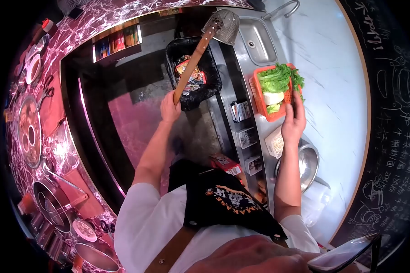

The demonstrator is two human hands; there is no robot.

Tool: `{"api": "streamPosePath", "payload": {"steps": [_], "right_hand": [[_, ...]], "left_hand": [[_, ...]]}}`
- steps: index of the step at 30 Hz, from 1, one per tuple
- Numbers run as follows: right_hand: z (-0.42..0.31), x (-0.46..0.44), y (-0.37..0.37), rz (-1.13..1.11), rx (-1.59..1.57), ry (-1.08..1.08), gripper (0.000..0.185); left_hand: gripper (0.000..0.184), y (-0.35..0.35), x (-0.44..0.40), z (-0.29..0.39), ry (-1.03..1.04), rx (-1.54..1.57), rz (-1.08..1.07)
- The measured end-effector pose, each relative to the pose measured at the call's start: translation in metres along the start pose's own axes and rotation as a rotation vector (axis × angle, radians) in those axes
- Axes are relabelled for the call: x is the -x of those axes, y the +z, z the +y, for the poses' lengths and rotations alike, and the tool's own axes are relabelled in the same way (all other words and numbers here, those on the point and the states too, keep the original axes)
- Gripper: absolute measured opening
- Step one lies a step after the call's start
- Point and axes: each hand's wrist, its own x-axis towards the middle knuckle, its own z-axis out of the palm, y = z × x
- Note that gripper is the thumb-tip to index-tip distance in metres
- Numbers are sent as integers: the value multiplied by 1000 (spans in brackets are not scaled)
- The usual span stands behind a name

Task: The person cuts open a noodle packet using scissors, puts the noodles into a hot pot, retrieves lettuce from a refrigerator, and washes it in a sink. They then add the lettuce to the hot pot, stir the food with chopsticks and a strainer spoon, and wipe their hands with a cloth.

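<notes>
My left hand [171,107] is wrapped round the lower end of the long wooden handle of a wire-mesh noodle strainer [228,28]. The strainer's mesh basket is at the top of the view, beside the sink. My right hand [294,122] is at the near right side of an orange plastic basket [261,101], thumb and fingers apart, fingertips by the greens; whether it touches the rim I cannot tell. Leafy lettuce [274,78], a white piece of vegetable [273,98] and darker green herbs [298,81] lie in the basket.
A steel sink [255,43] with a curved faucet [289,10] is beyond the basket. Below the strainer handle stands a black-lined trash bin [216,84] with wrappers. A metal bowl [309,166] and a white container [274,142] sit nearer me. Pots [51,204] line the left counter.
</notes>
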Motion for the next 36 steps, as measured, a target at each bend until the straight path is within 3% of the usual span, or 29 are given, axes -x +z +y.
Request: {"api": "streamPosePath", "payload": {"steps": [1,3,4,5,8,10,11,13,15,17,19,21,24,25,29,31,33,36], "right_hand": [[-4,1,2,76,-139,18,40],[2,-1,16,97,-33,-71,42],[20,-1,10,-155,292,-109,43],[18,-7,14,-363,301,129,43],[0,-11,16,-189,216,68,42],[-8,-8,21,192,-36,-82,39],[4,-6,22,199,-39,-81,39],[35,-1,22,-302,246,98,41],[22,-4,13,-305,245,126,42],[11,4,11,68,-115,-7,40],[18,11,12,159,-155,-80,38],[55,24,12,-307,105,85,39],[74,51,5,-226,11,13,42],[49,69,-4,-175,-536,400,49],[46,128,-18,-275,-727,342,64],[32,152,-17,-472,-931,410,63],[24,169,-7,-657,-1122,597,44],[-10,201,9,-934,-1481,565,25]], "left_hand": [[42,0,2,-2,-2,3,-7],[42,5,-2,-4,-32,-13,-36],[42,7,-2,-3,-20,-3,-42],[43,7,-1,-3,-9,-14,-38],[43,6,-3,-7,20,-23,-16],[43,3,3,-6,39,-20,-24],[43,2,3,-3,35,-17,-31],[43,-1,3,4,46,-11,-30],[42,-6,7,11,14,-36,-48],[42,-15,14,20,-14,-25,-61],[42,-25,21,31,-35,-25,-65],[42,-31,32,38,-47,-35,-86],[46,-47,55,53,-163,-63,-118],[44,-43,71,46,-193,-30,-73],[42,-93,138,81,-165,-53,99],[38,-119,190,91,-140,-103,132],[40,-152,254,102,-286,-115,119],[40,-192,370,119,-304,-154,254]]}}
